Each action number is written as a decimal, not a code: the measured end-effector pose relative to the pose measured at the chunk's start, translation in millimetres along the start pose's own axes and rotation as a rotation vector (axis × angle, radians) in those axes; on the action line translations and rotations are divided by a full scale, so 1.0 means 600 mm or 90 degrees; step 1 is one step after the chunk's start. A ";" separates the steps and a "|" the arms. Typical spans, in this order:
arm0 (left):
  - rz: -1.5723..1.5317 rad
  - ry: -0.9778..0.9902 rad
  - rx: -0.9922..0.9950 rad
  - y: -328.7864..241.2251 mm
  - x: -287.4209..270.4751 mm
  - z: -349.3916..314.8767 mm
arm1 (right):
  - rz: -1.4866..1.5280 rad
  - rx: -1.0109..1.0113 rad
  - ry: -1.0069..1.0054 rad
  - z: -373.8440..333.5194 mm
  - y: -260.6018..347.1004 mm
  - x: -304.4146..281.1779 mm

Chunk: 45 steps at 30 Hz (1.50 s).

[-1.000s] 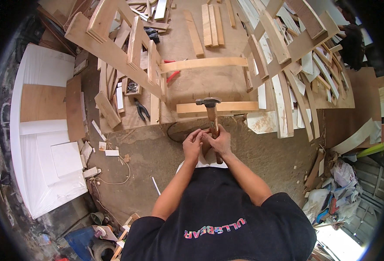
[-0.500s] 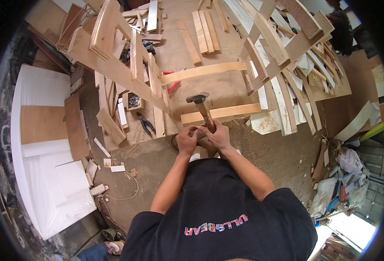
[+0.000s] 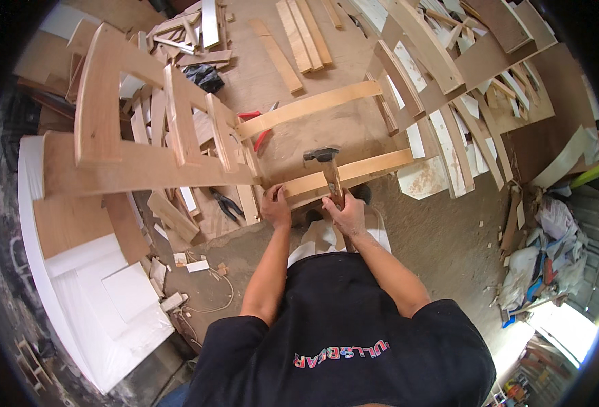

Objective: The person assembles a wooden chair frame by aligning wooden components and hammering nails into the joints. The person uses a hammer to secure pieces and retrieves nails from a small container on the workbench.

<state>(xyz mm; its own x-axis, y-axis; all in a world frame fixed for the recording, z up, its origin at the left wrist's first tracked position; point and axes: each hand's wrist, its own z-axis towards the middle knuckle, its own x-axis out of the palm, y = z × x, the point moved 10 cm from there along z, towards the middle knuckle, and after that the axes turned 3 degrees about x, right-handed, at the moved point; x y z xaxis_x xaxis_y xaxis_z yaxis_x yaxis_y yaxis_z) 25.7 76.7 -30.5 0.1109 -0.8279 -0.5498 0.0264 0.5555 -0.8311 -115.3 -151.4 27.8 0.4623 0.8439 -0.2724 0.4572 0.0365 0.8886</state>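
My right hand point(image 3: 345, 216) is wrapped round the wooden handle of a hammer point(image 3: 323, 155), its dark metal head raised above the front slat. That slat point(image 3: 379, 165) is a pale wooden strip running across the near side of the frame. At its left end is my left hand point(image 3: 276, 207), fingers curled together in a pinch; whatever is between them is too small to make out. Behind, a second slat point(image 3: 310, 107) spans the gap between two slotted plywood sides. The left side point(image 3: 143, 163) leans outward, and the right side point(image 3: 442, 88) stands opposite.
Black-handled pliers point(image 3: 226, 205) lie left of my left hand, and a red-handled tool point(image 3: 264, 132) lies beyond the frame. Several loose boards point(image 3: 303, 34) rest farther back. Wrapped white panels point(image 3: 126, 298) stand at the left. Plastic bags and scraps point(image 3: 533, 264) pile up at the right.
My hands, close together before, have separated: the left has moved to the slat's left end, the right slightly rightward with the hammer. My view has shifted, and the left plywood side appears lower.
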 end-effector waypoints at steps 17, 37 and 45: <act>-0.006 -0.025 0.055 -0.012 0.003 0.004 | -0.084 -0.050 0.040 0.004 0.004 0.035; -0.015 -0.040 0.127 -0.017 -0.001 0.008 | -0.164 -0.065 0.098 -0.031 0.034 0.049; -0.011 -0.030 0.121 -0.021 -0.003 0.007 | -0.237 -0.093 0.103 -0.031 0.033 0.057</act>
<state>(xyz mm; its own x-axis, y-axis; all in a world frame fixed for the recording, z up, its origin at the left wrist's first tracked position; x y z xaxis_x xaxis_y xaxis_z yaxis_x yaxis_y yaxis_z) 29.5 71.6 -18.5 0.1554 -0.8349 -0.5280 0.2150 0.5502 -0.8069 -104.7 -111.9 43.2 0.1559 0.8313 -0.5336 0.4529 0.4199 0.7865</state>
